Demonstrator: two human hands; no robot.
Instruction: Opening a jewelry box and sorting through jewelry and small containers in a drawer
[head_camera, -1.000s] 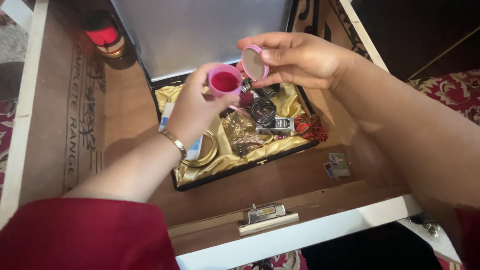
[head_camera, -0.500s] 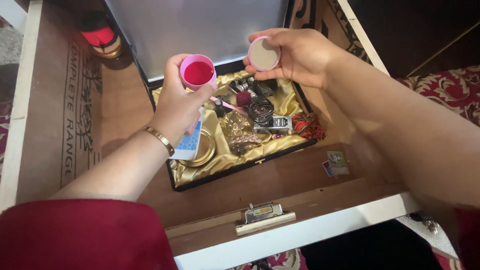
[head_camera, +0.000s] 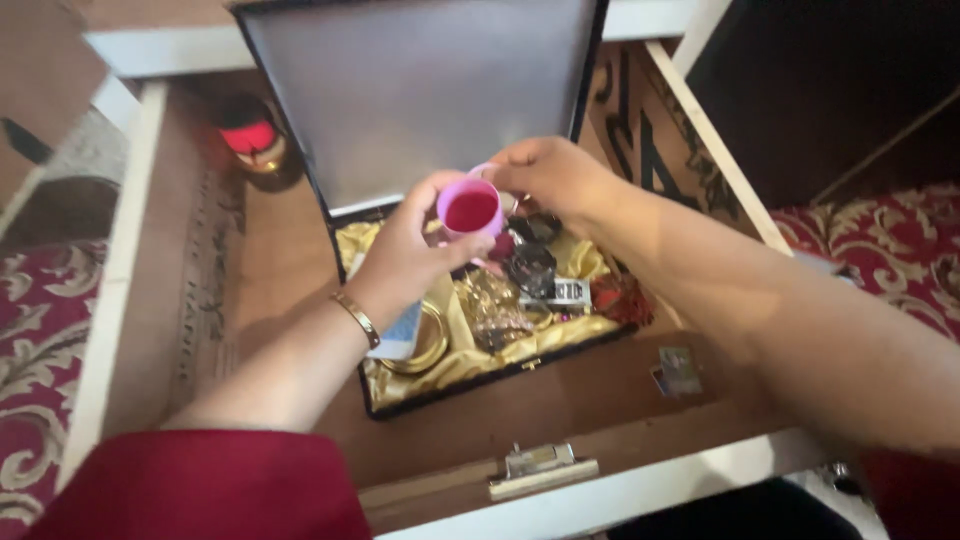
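Left hand (head_camera: 405, 255): holds a small pink pot (head_camera: 469, 208) upright by its side, red stuff showing inside.
Right hand (head_camera: 548, 178): fingers closed at the pot's far rim, a pink edge just showing under them; what it grips is hidden.
Pot: raised over an open black box (head_camera: 470, 375) lined with yellow cloth.
Box: sits in a wooden drawer (head_camera: 290, 250), lid up; a gold bangle (head_camera: 432, 345) and dark bangles (head_camera: 530, 265) inside.
Drawer corner: a red-topped jar (head_camera: 252, 142).
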